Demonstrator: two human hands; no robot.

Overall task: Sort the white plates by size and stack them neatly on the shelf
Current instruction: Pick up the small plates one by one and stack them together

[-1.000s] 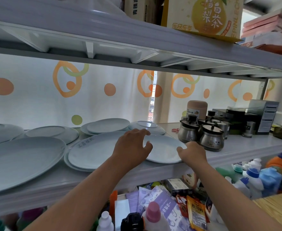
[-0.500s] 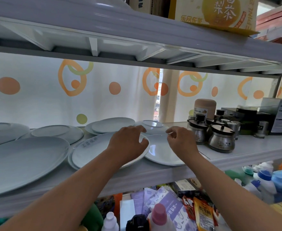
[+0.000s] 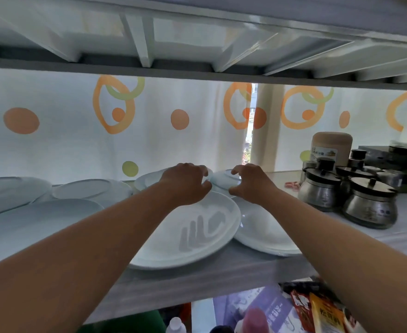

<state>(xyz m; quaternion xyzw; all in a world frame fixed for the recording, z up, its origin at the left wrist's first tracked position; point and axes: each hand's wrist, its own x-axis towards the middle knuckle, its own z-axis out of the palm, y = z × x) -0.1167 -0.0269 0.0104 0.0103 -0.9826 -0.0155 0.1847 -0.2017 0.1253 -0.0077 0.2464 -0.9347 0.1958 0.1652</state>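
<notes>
Several white plates lie spread over the grey shelf (image 3: 197,277). At the back stands a small white plate (image 3: 224,182), held between both hands. My left hand (image 3: 185,183) grips its left edge and my right hand (image 3: 250,182) pinches its right edge, thumb below and fingers on the rim. In front of them lies a large plate (image 3: 190,231), overlapping a medium plate (image 3: 264,229) on its right. A big oval plate (image 3: 29,231) fills the front left. More plates (image 3: 92,188) sit at the back left, one partly hidden behind my left hand.
Metal lidded pots (image 3: 370,205) and a beige jar (image 3: 331,145) crowd the shelf's right side. The upper shelf (image 3: 197,32) hangs low overhead. A dotted curtain (image 3: 53,140) closes the back. Bottles and packets (image 3: 322,313) fill the level below.
Both hands have reached further back, from over the front plates to the small plate at the rear, and closed on its edges. The view has moved in closer.
</notes>
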